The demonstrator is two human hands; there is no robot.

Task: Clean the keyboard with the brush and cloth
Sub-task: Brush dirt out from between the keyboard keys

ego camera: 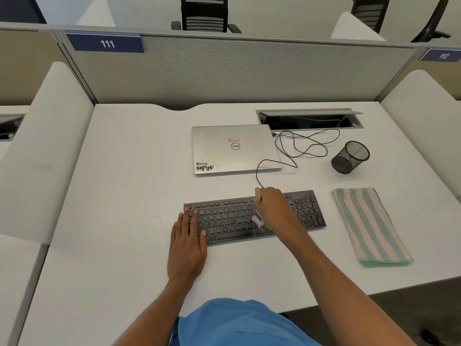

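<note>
- Brushing is the step in hand. The right hand [274, 211] holds the brush [258, 221] over the middle of the keyboard [224, 218], with its fingers curled round the handle.
- The handle's pale end sticks up at the keyboard's far edge and the pale head points down at the keys. The head is blurred, so I cannot tell whether it touches them.
- The left hand [187, 248] lies flat on the keyboard's left end, fingers [186, 221] straight and slightly spread across the keys and holding nothing. It looks to be steadying the board.
- The keyboard sits lengthwise on the desk [124, 196], directly in front of the person.
- The striped cloth [369, 226] lies folded on the desk to the keyboard's right, apart from it. By the look of it, the wiping stage is yet to come.
- The next move likely calls for short, light strokes along the rows out to the number pad. After that the left hand must shift so the keys beneath it can be reached.
- A closed laptop [234, 148] lies behind the keyboard, and a mesh cup [350, 157] stands beyond the cloth.
- A loose black cable [299, 148] loops from the keyboard's rear edge, right by the brush handle, towards the desk hatch [309, 118]. It could snag a far stroke.
</note>
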